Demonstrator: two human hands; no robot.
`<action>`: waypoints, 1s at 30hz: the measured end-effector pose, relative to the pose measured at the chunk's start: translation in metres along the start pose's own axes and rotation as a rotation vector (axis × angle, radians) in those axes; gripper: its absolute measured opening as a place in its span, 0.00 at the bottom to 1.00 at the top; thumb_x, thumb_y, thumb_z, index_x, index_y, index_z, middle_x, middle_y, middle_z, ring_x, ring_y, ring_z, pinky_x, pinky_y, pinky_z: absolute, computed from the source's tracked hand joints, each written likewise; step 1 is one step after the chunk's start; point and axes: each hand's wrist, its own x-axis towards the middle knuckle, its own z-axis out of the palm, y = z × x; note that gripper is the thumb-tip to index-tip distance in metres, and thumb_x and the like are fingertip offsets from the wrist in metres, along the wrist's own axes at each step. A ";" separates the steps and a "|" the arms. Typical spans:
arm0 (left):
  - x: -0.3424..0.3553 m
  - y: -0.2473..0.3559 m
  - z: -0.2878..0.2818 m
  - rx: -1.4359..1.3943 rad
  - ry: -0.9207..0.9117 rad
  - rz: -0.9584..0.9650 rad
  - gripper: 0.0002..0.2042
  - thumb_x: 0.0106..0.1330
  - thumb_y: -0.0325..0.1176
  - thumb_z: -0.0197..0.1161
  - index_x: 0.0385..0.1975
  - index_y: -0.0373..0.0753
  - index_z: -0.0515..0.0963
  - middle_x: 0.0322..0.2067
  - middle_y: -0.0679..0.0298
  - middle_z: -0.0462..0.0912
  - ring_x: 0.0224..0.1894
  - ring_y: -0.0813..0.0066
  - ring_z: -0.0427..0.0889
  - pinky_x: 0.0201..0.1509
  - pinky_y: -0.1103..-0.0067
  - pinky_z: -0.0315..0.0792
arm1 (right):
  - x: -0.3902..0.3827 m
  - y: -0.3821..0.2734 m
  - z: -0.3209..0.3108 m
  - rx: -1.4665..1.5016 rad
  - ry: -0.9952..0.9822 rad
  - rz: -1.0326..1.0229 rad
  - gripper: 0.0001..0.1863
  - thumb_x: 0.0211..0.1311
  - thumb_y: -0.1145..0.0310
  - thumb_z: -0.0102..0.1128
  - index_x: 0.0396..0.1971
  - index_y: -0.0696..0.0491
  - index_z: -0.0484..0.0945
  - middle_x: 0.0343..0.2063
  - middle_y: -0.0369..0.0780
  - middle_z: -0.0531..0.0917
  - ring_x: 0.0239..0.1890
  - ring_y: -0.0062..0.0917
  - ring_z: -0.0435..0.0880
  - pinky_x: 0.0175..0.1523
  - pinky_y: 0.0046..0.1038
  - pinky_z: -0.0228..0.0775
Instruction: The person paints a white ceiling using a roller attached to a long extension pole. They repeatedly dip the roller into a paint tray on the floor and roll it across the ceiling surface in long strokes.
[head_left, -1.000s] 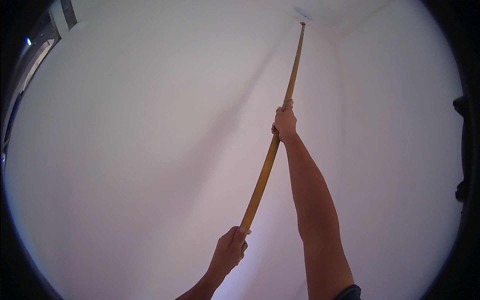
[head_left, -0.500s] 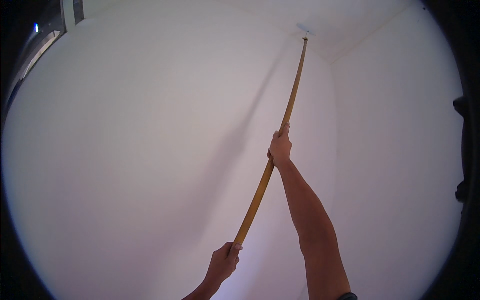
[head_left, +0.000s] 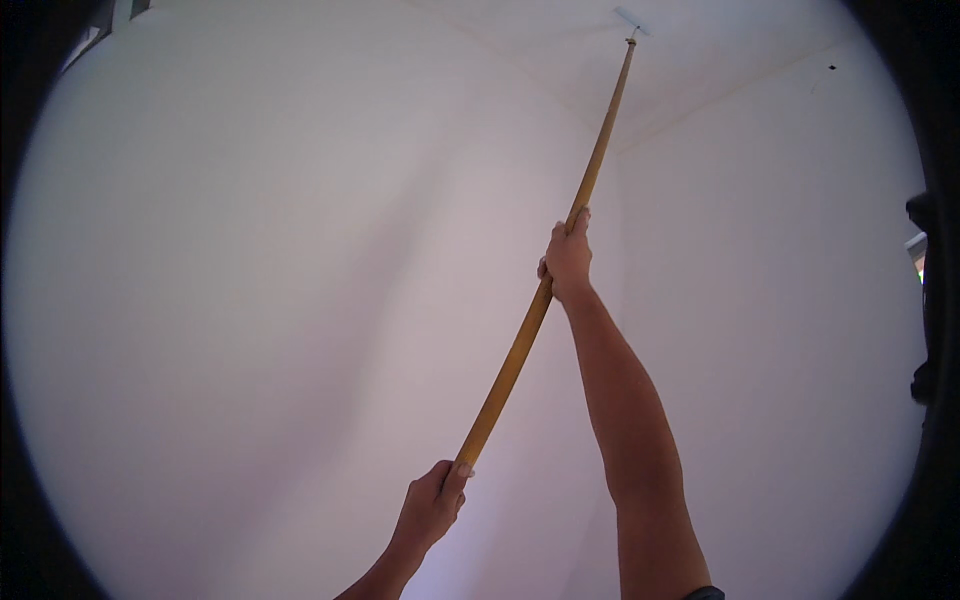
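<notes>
While the left hand (head_left: 430, 508) is wrapped round the pole (head_left: 515, 360) low down and the right hand (head_left: 568, 258) clasps it farther up, the roller (head_left: 631, 20) lies well above both grips at the ceiling (head_left: 720, 60), probably best guided with light, even pressure.

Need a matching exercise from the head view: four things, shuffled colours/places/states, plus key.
Things
1. Left hand
2. Right hand
3. Pole
4. Bar-shaped head

Descriptions
A. Yellow-brown, slanting up to the right
B. Pale, at the upper end of the long shaft
C. Closed around the shaft, higher grip
D. Closed around the shaft, lower grip

Pairs: 1-D, 2-C, 3-A, 4-B
</notes>
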 end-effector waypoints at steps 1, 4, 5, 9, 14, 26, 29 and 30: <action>0.002 -0.005 -0.001 0.006 -0.001 0.018 0.20 0.82 0.49 0.51 0.44 0.35 0.79 0.17 0.74 0.66 0.15 0.88 0.61 0.17 0.84 0.60 | 0.000 0.000 0.000 0.019 0.000 -0.016 0.36 0.80 0.63 0.45 0.80 0.37 0.41 0.28 0.42 0.79 0.16 0.27 0.78 0.18 0.32 0.77; 0.011 -0.020 -0.003 -0.067 -0.034 0.083 0.20 0.82 0.49 0.52 0.46 0.36 0.78 0.18 0.75 0.65 0.16 0.89 0.60 0.17 0.84 0.58 | 0.002 0.003 0.001 0.034 0.007 -0.068 0.36 0.79 0.64 0.45 0.80 0.36 0.41 0.29 0.43 0.79 0.16 0.27 0.78 0.18 0.32 0.76; 0.014 -0.026 -0.004 -0.087 -0.059 0.086 0.20 0.82 0.49 0.52 0.47 0.36 0.78 0.18 0.75 0.65 0.16 0.89 0.60 0.18 0.84 0.58 | 0.004 0.005 0.001 0.022 0.018 -0.095 0.36 0.79 0.64 0.45 0.80 0.36 0.41 0.30 0.43 0.78 0.16 0.27 0.78 0.17 0.32 0.76; 0.026 -0.045 -0.012 -0.118 -0.114 0.127 0.22 0.81 0.51 0.52 0.51 0.35 0.77 0.21 0.74 0.66 0.21 0.87 0.62 0.24 0.82 0.62 | 0.014 0.011 -0.001 0.076 0.000 -0.145 0.37 0.77 0.66 0.45 0.80 0.37 0.40 0.31 0.43 0.77 0.15 0.28 0.77 0.16 0.33 0.73; 0.043 -0.067 -0.017 -0.159 -0.184 0.223 0.23 0.82 0.51 0.50 0.57 0.34 0.75 0.24 0.73 0.68 0.24 0.86 0.64 0.28 0.81 0.64 | 0.018 0.010 -0.004 0.126 -0.066 -0.217 0.28 0.76 0.69 0.45 0.70 0.43 0.46 0.28 0.42 0.72 0.13 0.29 0.73 0.14 0.33 0.70; 0.050 -0.084 -0.026 -0.261 -0.227 0.293 0.25 0.81 0.54 0.51 0.55 0.35 0.76 0.21 0.74 0.65 0.20 0.89 0.60 0.22 0.84 0.60 | 0.003 0.002 0.001 0.057 0.011 -0.250 0.26 0.76 0.68 0.45 0.68 0.41 0.50 0.28 0.43 0.75 0.16 0.28 0.75 0.17 0.34 0.72; 0.033 -0.071 -0.028 -0.271 -0.209 0.191 0.25 0.81 0.55 0.51 0.54 0.36 0.77 0.21 0.74 0.65 0.19 0.89 0.59 0.21 0.85 0.59 | -0.001 0.001 0.004 -0.069 0.090 -0.256 0.32 0.77 0.64 0.46 0.75 0.40 0.46 0.30 0.45 0.78 0.17 0.30 0.78 0.17 0.33 0.74; 0.026 -0.066 -0.029 -0.271 -0.211 0.180 0.26 0.80 0.57 0.51 0.54 0.37 0.77 0.20 0.75 0.65 0.17 0.89 0.58 0.19 0.85 0.58 | -0.004 0.001 0.005 -0.049 0.095 -0.231 0.30 0.77 0.64 0.46 0.74 0.41 0.47 0.29 0.45 0.79 0.16 0.30 0.79 0.17 0.33 0.74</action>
